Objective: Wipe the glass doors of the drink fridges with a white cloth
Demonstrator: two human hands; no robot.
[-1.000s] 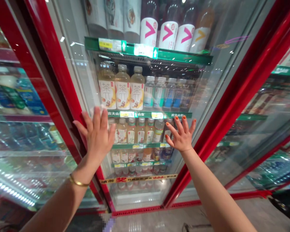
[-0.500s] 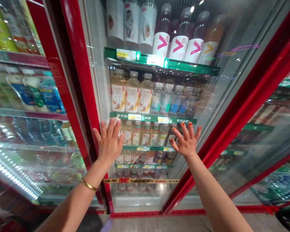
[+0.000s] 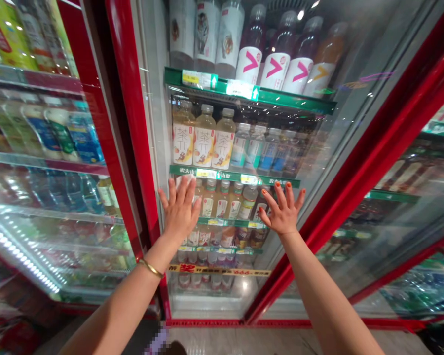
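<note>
My left hand (image 3: 179, 209) is open, fingers spread flat against the glass door (image 3: 318, 148) of a red-framed drinks fridge, close to its left red frame (image 3: 131, 118). A gold bangle sits on that wrist. My right hand (image 3: 281, 212) is also open and flat on the same glass, a little to the right, orange nails showing. Behind the glass, level with my hands, stand small tea bottles (image 3: 225, 199) on a green-edged shelf (image 3: 229, 175). Above them are larger yellow tea bottles (image 3: 203, 138).
The top shelf holds tall bottles with pink arrow labels (image 3: 274, 64). A neighbouring fridge (image 3: 48, 148) on the left holds blue and green bottles. Another glass door (image 3: 410, 207) stands to the right. Pale tiled floor (image 3: 262, 342) shows below.
My left hand has slid rightward across the glass, away from the red frame. The view has shifted left and up slightly. My right hand stays flat in much the same spot.
</note>
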